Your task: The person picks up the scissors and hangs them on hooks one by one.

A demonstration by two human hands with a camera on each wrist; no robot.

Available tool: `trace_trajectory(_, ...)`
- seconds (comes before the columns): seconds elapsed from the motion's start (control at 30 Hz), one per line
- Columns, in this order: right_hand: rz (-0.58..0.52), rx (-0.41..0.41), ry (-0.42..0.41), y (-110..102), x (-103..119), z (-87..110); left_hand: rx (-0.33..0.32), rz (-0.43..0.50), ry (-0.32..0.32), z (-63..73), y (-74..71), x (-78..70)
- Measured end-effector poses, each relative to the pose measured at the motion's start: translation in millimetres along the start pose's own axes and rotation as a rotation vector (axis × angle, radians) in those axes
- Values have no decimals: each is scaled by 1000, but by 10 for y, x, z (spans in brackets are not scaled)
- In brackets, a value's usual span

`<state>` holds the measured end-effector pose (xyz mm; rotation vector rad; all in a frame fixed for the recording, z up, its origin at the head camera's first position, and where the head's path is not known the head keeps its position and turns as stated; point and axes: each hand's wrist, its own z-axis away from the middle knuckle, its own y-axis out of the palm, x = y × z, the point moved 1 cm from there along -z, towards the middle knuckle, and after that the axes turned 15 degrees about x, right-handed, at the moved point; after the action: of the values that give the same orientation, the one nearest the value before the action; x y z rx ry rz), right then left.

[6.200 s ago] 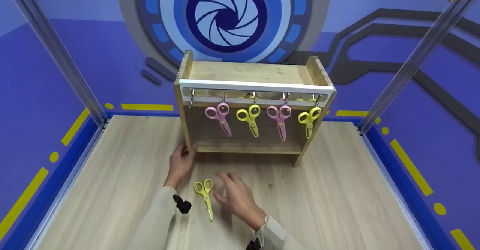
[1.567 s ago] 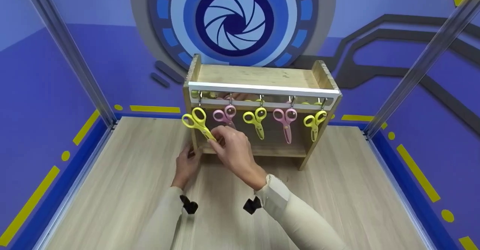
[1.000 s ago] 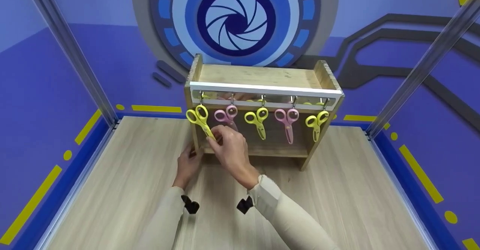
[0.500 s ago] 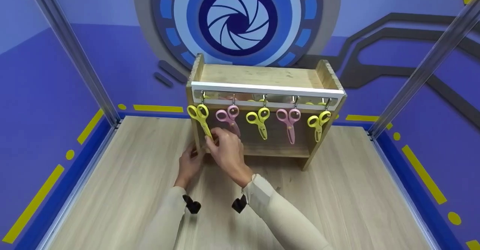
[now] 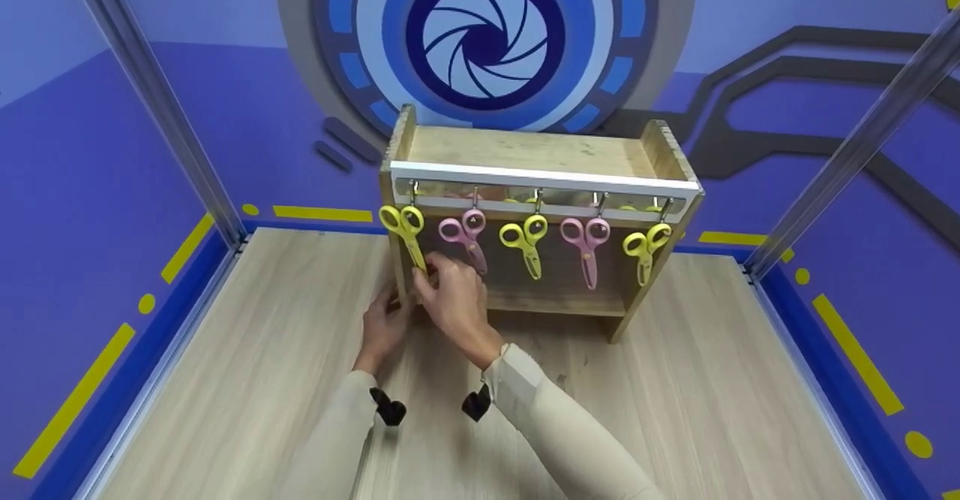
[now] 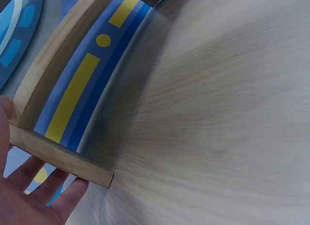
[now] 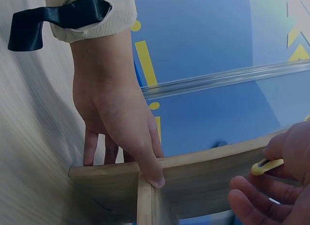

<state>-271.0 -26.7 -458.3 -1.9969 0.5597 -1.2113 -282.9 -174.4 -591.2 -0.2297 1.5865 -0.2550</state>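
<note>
My right hand (image 5: 459, 301) pinches the blade end of yellow scissors (image 5: 406, 231) between thumb and fingers. The right handle ring of these scissors sits at the leftmost hook (image 5: 413, 192). In the right wrist view, the yellow blade tip (image 7: 261, 168) shows beside the right hand's fingers. My left hand (image 5: 384, 329) holds the lower left side board of the wooden shelf (image 5: 529, 151). Its thumb lies over the front edge and its fingers are on the outer face, as the right wrist view shows the left hand (image 7: 118, 113).
From the other hooks hang pink scissors (image 5: 463, 233), yellow scissors (image 5: 525, 241), pink scissors (image 5: 586, 246) and yellow scissors (image 5: 644, 248). A white rail (image 5: 547, 177) carries the hooks. The shelf stands on a wood-grain table (image 5: 690, 410) before a blue patterned wall (image 5: 202, 125).
The yellow scissors, first lying on the table, were lifted by the right hand to the leftmost hook. Lately they swung more upright as the right hand moved slightly lower. The left hand stays on the shelf.
</note>
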Motion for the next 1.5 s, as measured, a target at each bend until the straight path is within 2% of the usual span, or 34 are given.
trace_trajectory(0.33,51,-38,19,4,0,-13,-16,-7,23,-15,18,16)
trace_trajectory(0.63,60,-27,17,11,-25,8,-6,10,-2,-9,28,20)
trace_trajectory(0.87,63,-20,-17,-28,-29,115,-13,16,-40,0,36,12)
trace_trajectory(0.97,64,-5,-30,-46,-24,178,-18,19,-37,6,20,15)
trace_trajectory(1.07,79,22,-26,-74,-22,256,-34,16,-7,5,5,25)
trace_trajectory(1.23,123,54,-2,-140,-45,394,-49,-17,115,-23,-7,39)
trace_trajectory(1.3,145,57,3,-168,-67,452,-47,-32,131,-28,-5,42)
trace_trajectory(1.33,157,61,6,-177,-82,483,-47,-38,128,-27,-3,45)
trace_trajectory(1.5,193,75,-26,-210,-169,632,-27,-12,30,-12,9,36)
